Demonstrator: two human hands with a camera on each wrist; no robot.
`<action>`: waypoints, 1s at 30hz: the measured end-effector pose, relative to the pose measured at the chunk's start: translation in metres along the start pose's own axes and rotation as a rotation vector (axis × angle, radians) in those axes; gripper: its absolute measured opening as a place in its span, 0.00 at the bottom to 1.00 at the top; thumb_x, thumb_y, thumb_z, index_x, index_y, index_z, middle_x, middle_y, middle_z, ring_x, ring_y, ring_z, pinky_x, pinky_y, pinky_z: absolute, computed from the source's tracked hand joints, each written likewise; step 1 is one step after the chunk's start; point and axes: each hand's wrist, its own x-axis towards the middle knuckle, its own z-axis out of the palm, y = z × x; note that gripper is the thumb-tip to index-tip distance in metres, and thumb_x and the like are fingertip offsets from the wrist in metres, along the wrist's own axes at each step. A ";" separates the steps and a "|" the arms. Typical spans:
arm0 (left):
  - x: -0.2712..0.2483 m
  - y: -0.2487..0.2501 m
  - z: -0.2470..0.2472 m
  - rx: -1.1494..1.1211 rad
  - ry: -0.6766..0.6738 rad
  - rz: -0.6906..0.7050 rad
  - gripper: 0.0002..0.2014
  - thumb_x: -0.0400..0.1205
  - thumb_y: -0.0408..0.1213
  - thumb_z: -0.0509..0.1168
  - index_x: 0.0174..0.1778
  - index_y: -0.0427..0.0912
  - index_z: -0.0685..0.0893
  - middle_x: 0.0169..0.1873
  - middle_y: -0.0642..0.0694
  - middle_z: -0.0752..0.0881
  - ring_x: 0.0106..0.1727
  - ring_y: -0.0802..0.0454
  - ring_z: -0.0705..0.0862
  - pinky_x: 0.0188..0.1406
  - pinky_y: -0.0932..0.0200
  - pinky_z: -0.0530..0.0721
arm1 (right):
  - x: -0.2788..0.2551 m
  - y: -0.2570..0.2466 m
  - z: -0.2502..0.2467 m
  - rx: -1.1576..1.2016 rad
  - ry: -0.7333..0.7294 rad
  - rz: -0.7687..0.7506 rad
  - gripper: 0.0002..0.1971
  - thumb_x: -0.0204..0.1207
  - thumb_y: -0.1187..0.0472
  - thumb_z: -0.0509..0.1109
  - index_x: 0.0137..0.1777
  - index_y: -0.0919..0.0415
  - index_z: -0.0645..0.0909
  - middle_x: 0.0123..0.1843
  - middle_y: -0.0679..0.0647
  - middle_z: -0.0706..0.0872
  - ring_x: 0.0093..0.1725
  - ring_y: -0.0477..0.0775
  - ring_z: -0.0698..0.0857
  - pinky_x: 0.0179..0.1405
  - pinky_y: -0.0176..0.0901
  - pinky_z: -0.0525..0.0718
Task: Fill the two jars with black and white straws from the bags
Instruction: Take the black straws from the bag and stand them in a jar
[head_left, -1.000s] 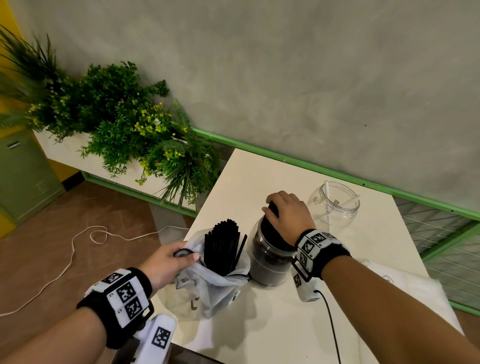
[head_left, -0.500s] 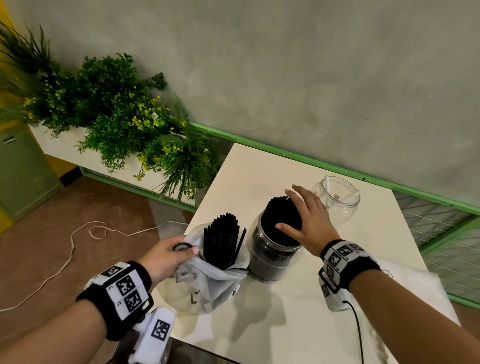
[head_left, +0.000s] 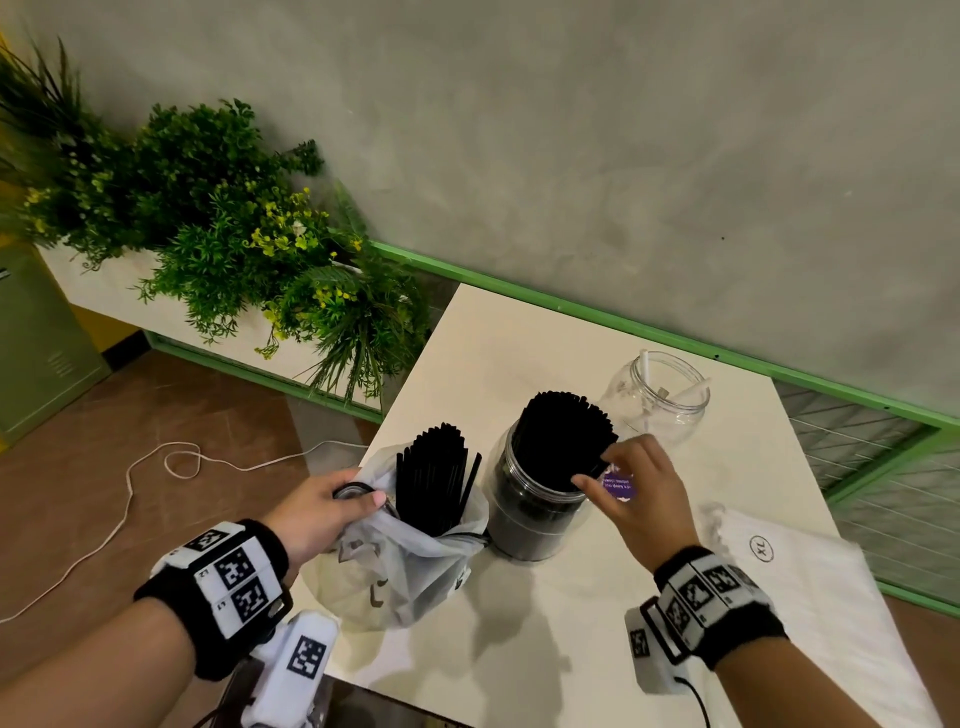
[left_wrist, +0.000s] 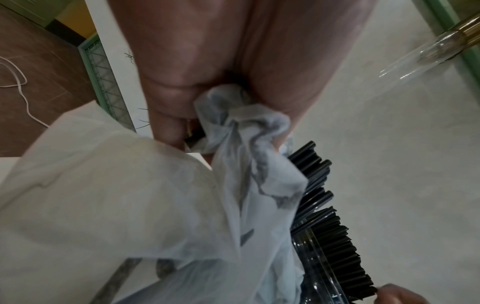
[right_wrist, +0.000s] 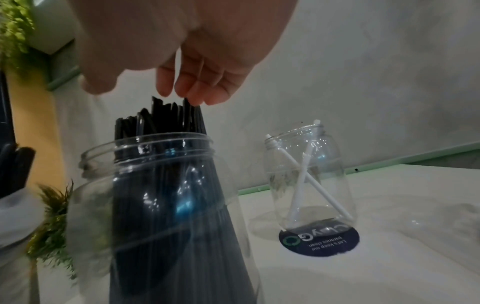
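A clear jar (head_left: 535, 514) packed with black straws (head_left: 566, 436) stands mid-table. My right hand (head_left: 597, 470) hovers at its right rim, fingers relaxed, fingertips (right_wrist: 192, 96) just at the straw tips, holding nothing. To the left, a white bag (head_left: 410, 561) stands upright with more black straws (head_left: 431, 478) sticking out. My left hand (head_left: 358, 493) grips the bag's bunched rim (left_wrist: 233, 115). Behind, a second clear jar (head_left: 665, 395) holds two white straws (right_wrist: 301, 181).
A flat white bag (head_left: 800, 582) marked XL lies at the right of the table. A round dark sticker (right_wrist: 319, 240) lies at the second jar's base. A planter with green plants (head_left: 234, 234) stands left of the table; a white cable (head_left: 130, 493) runs over the floor.
My right hand came off the top of the jar's black straws, opened and drew back to the jar's right rim. The left hand kept its grip on the bag.
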 end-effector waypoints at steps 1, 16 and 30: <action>0.000 0.000 0.000 0.002 -0.001 -0.001 0.05 0.79 0.26 0.66 0.46 0.39 0.86 0.34 0.45 0.90 0.33 0.52 0.88 0.34 0.58 0.85 | -0.007 0.001 0.002 -0.005 -0.033 0.015 0.21 0.68 0.40 0.75 0.49 0.58 0.81 0.46 0.48 0.77 0.41 0.47 0.79 0.45 0.28 0.77; -0.007 0.004 -0.002 0.017 -0.042 -0.024 0.06 0.80 0.27 0.64 0.48 0.38 0.85 0.39 0.38 0.88 0.36 0.45 0.87 0.39 0.52 0.86 | 0.036 -0.024 -0.010 0.078 0.079 0.133 0.11 0.70 0.68 0.77 0.51 0.59 0.85 0.36 0.45 0.81 0.35 0.46 0.78 0.40 0.25 0.75; -0.016 0.007 0.002 0.050 -0.021 -0.021 0.05 0.80 0.29 0.66 0.49 0.38 0.85 0.41 0.37 0.88 0.42 0.42 0.85 0.47 0.48 0.83 | 0.035 -0.014 -0.008 -0.148 0.100 -0.031 0.05 0.78 0.62 0.69 0.44 0.61 0.85 0.46 0.54 0.81 0.49 0.60 0.78 0.58 0.24 0.64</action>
